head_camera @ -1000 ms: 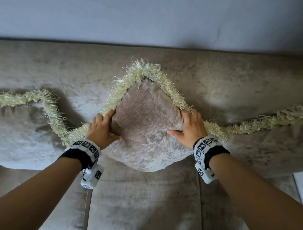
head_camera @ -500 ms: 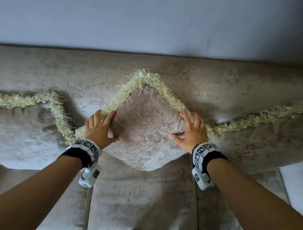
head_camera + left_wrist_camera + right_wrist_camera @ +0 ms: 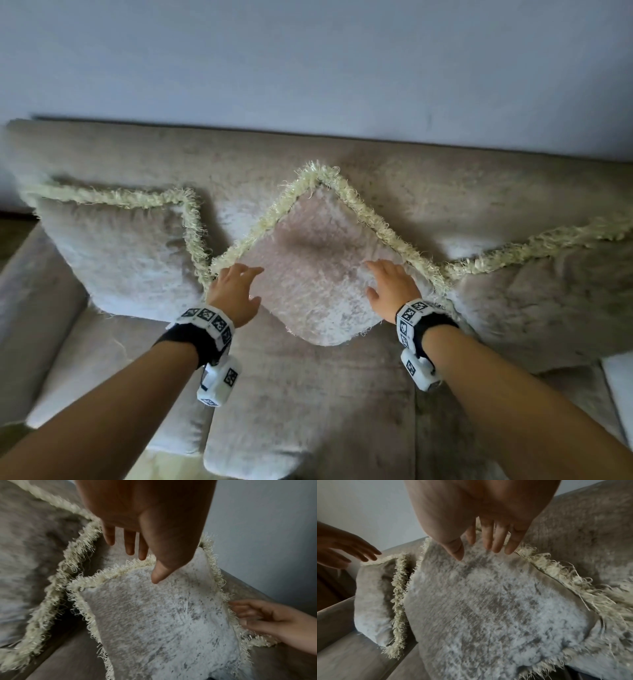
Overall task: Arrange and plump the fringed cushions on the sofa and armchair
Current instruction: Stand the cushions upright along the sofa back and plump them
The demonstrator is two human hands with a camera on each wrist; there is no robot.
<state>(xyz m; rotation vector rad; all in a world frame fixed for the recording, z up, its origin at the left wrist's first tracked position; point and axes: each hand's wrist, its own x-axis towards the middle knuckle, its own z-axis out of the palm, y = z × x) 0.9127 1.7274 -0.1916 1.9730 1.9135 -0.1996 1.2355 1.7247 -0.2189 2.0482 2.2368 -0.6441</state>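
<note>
A beige velvet cushion with cream fringe (image 3: 318,274) (image 3: 163,622) (image 3: 496,608) stands on one corner like a diamond against the sofa back (image 3: 428,178), with a dent in its middle. My left hand (image 3: 236,291) (image 3: 137,545) hovers at its left edge, fingers straight and relaxed, holding nothing. My right hand (image 3: 387,287) (image 3: 488,543) is at its right edge, fingers spread and straight, holding nothing. A second fringed cushion (image 3: 120,250) leans at the left, and a third (image 3: 548,291) at the right.
The sofa seat (image 3: 308,394) spreads below the cushions, with an armrest (image 3: 27,308) at the left. A pale wall (image 3: 308,68) rises behind the sofa back. A white surface (image 3: 620,383) shows at the right edge.
Both hands have let go of the middle cushion's sides and opened. The view has pulled back, so the left and right cushions show more fully.
</note>
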